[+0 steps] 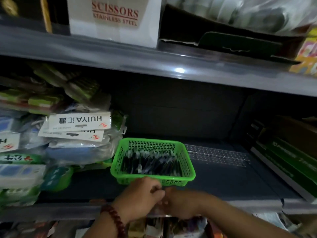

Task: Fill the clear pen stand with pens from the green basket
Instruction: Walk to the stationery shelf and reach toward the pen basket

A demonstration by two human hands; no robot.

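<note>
A green plastic basket (186,158) sits on the dark middle shelf with several dark pens (154,162) lying in it. A clear, dimpled plastic piece (216,154) lies flat on the shelf just right of and behind the basket; it may be the pen stand. My left hand (142,194), with a bead bracelet on the wrist, is just in front of the basket's front rim. My right hand (180,203) meets it fingertip to fingertip. Both hands have curled fingers, and whatever lies between them is hidden.
Bagged stationery packs (75,127) are piled left of the basket. Dark and green boxes (283,152) stand at the right. The upper shelf edge (154,60) overhangs, carrying a white scissors box (115,18). More goods lie below the shelf lip (68,208).
</note>
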